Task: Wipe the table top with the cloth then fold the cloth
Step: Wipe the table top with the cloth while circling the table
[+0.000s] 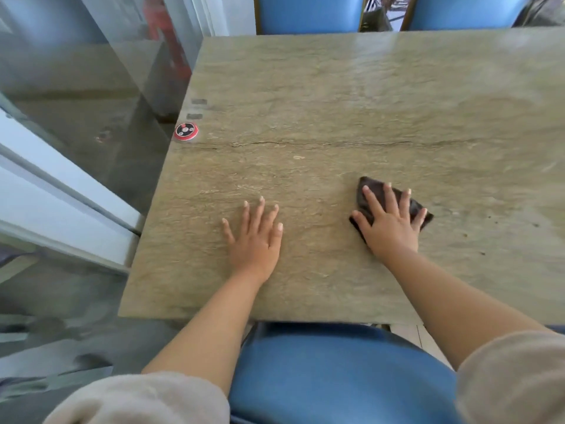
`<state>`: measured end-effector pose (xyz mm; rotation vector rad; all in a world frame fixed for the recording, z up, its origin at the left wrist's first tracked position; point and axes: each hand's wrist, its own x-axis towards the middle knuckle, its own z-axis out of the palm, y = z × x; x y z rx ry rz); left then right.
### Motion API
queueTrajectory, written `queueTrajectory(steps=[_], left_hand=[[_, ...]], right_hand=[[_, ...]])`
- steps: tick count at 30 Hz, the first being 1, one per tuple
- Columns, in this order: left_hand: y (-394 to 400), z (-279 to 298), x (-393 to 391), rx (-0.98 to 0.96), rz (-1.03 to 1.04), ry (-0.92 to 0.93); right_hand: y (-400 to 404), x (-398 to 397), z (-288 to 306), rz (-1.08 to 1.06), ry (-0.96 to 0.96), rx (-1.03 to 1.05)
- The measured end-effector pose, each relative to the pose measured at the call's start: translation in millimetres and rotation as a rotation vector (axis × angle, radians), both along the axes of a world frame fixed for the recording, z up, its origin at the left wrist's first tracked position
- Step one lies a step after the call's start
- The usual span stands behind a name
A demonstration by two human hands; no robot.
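Note:
A greenish stone table top [336, 102] fills the middle of the view. A small dark brown cloth [374, 189] lies bunched on it near the front right. My right hand [389, 223] presses flat on the cloth with its fingers spread, covering most of it. My left hand [255, 237] rests flat on the bare table to the left of the cloth, fingers straight and spread, holding nothing.
A round red and black button [186, 131] sits at the table's left edge. A blue chair [339, 374] stands at the near edge between my arms, and two blue chairs [308, 12] at the far side. A glass wall [91, 117] runs along the left. Crumbs [489, 217] dot the table's right.

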<state>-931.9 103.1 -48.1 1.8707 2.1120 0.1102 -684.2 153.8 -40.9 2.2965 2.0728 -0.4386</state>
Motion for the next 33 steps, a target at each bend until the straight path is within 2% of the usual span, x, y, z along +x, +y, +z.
queueTrajectory(steps=[2, 3, 4, 7, 9, 12, 14, 19, 21, 23, 26, 30, 31, 32, 33], left_hand=[[-2.9, -5.4, 3.3, 0.059, 0.017, 0.061], [-2.6, -6.7, 4.6, 0.080, 0.024, 0.068], [-1.3, -7.3, 5.5, 0.092, 0.025, 0.068], [-1.0, -6.9, 6.5, 0.116, 0.023, 0.067], [-1.1, -6.5, 5.9, 0.130, 0.031, 0.080], [-0.9, -8.7, 4.9, 0.112, 0.028, 0.100], [-0.4, -10.0, 3.8, 0.090, 0.019, 0.102], [0.5, -11.0, 2.2, 0.058, 0.005, 0.116], [1.4, -10.9, 2.0, 0.053, 0.006, 0.126], [1.2, -10.1, 2.2, 0.068, 0.010, 0.109], [0.2, -7.6, 3.2, 0.118, 0.028, 0.019], [0.2, -7.2, 2.4, 0.155, 0.031, -0.017], [-0.1, -7.5, 2.0, 0.157, 0.028, -0.022], [-0.5, -7.8, 1.8, 0.156, 0.024, -0.031], [-1.4, -7.9, 1.6, 0.156, 0.020, -0.042]], right_hand=[[-9.5, -0.3, 0.2, -0.206, 0.000, -0.039], [-18.1, -11.4, -0.4, -0.214, -0.012, -0.050], [-28.8, -27.2, -0.4, -0.149, -0.022, -0.048], [-55.2, -76.5, -3.8, 0.296, 0.015, 0.050], [-42.9, -89.7, -3.8, 0.530, 0.037, 0.086], [13.3, -82.8, -3.4, 0.637, -0.019, 0.090], [52.3, -66.4, -4.3, 0.486, -0.028, 0.063], [88.5, -41.8, -4.7, -0.146, 0.020, 0.017], [81.2, -60.3, -3.0, -0.186, 0.032, -0.003], [62.1, -83.3, -3.4, -0.023, 0.032, 0.005], [14.5, -100.8, -2.8, 0.360, 0.038, 0.043], [-42.2, -56.4, -4.9, 0.917, 0.029, 0.078], [-44.5, -36.3, -5.2, 0.981, 0.005, 0.089], [-42.6, -18.3, -6.5, 0.950, -0.014, 0.090], [-38.2, -4.6, -7.4, 0.824, -0.005, 0.087]])
